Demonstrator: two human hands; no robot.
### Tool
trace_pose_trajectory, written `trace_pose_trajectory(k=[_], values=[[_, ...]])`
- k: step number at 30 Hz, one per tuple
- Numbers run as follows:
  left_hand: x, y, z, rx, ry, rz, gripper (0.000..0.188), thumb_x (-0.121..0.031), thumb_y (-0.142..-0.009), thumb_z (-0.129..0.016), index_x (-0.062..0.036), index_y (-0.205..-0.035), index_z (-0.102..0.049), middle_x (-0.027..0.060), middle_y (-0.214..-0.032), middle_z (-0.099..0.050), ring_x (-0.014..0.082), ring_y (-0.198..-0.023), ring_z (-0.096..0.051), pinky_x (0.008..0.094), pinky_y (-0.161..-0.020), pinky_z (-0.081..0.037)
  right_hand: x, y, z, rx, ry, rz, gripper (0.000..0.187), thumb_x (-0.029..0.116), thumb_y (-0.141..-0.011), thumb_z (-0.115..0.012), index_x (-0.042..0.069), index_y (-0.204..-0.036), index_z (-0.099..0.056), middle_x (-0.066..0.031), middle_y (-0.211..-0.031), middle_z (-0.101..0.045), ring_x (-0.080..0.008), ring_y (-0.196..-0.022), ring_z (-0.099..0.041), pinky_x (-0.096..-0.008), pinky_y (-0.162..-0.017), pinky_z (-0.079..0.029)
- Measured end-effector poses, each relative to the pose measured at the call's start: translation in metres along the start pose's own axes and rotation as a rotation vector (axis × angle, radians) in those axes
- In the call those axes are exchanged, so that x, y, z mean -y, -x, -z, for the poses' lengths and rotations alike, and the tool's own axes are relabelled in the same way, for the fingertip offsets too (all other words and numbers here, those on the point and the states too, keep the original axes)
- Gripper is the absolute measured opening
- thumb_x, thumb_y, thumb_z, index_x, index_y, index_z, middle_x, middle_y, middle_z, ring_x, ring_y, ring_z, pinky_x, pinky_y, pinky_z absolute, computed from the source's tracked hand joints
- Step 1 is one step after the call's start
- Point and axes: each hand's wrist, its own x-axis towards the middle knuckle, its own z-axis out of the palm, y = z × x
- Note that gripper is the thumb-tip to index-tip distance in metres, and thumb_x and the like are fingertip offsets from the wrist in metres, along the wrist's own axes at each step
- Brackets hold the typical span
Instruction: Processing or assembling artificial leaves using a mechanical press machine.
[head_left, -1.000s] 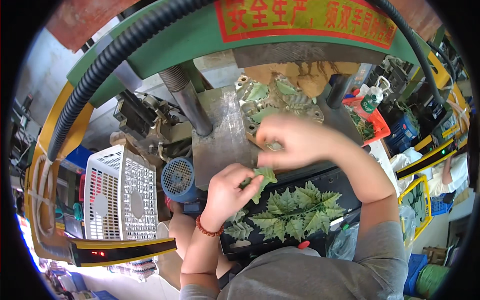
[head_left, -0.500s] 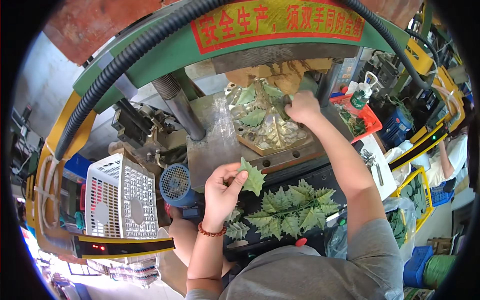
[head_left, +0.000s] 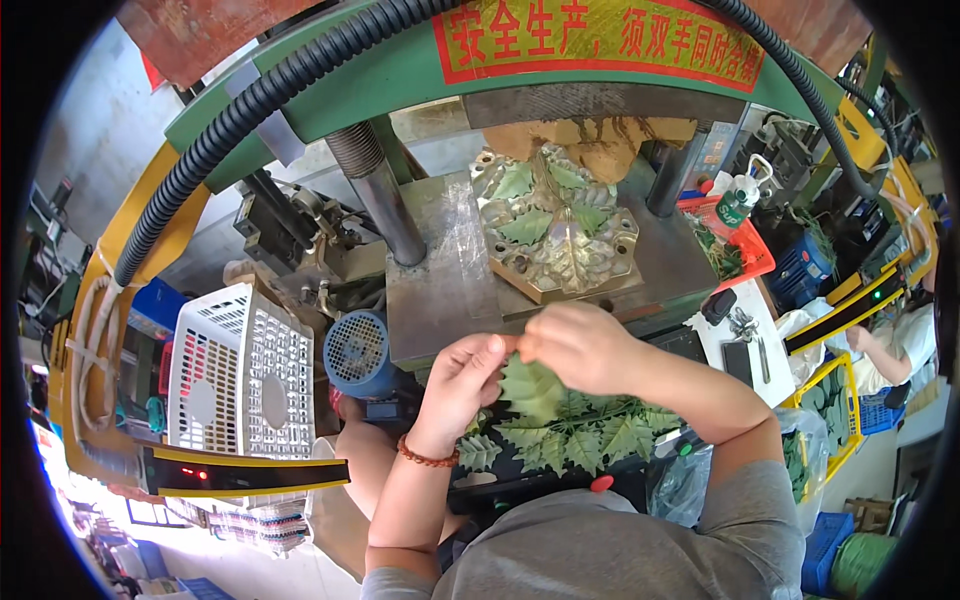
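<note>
My left hand (head_left: 466, 384) and my right hand (head_left: 582, 350) meet in front of the press, fingertips pinched together at the top of a green artificial leaf (head_left: 533, 388). The leaf hangs below the fingers and is slightly blurred. Beyond them, on the press bed, sits a brass-coloured metal mould (head_left: 570, 262) with leaf-vein relief. Several green leaves lie in it, among them one leaf (head_left: 525, 226) at its left and another leaf (head_left: 590, 219) at its right. A pile of jagged green leaves (head_left: 590, 440) lies below my hands, close to my body.
Steel press columns (head_left: 385, 205) flank the mould. At left stand a white plastic basket (head_left: 215, 345) and a blue motor (head_left: 356, 350). At right are a red basket (head_left: 755, 250) with a bottle (head_left: 733, 205), and a white board (head_left: 775, 375) with tools. A co-worker's arm (head_left: 880, 350) shows far right.
My right hand has come back from the mould's right side to the leaf in my left hand. A leaf now shows on the mould where that hand was. The view has shifted slightly.
</note>
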Motion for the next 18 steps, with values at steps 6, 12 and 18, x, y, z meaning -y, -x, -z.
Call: trace_pose_trajectory(k=[6,12,18], values=[[0.025,-0.003,0.014,-0.087,-0.101,-0.054,0.013,-0.017,-0.094,-0.056,-0.0058,-0.097,-0.062,-0.0009,-0.071,-0.056,0.0032,-0.051,-0.038,0.0156,-0.041,-0.028,0.024,0.002,0.0,-0.181,0.397,0.262,0.009,0.007,-0.077,-0.066,0.005,-0.083,-0.06,-0.0043,-0.078,-0.054,-0.0177,-0.062,-0.049,-0.0267,-0.055,-0.042],[0.014,-0.035,0.034,-0.468,-0.002,-0.34,0.017,-0.017,-0.097,-0.049,-0.0049,-0.104,-0.058,0.0011,-0.071,-0.055,0.0067,-0.051,-0.044,0.0172,-0.045,-0.035,0.033,0.019,0.001,-0.485,-0.174,-0.323,0.008,0.002,-0.078,-0.062,0.003,-0.083,-0.056,-0.0043,-0.074,-0.051,-0.0147,-0.058,-0.044,-0.0266,-0.054,-0.04],[0.032,-0.015,-0.025,-0.289,-0.276,-0.518,0.017,-0.017,-0.096,-0.051,-0.0023,-0.098,-0.06,0.0013,-0.072,-0.056,0.0077,-0.058,-0.047,0.0179,-0.056,-0.039,0.02,0.033,-0.034,-0.627,-0.675,-0.95,0.005,0.007,-0.09,-0.055,0.003,-0.088,-0.055,-0.0012,-0.072,-0.051,-0.0089,-0.058,-0.044,-0.0222,-0.053,-0.038]])
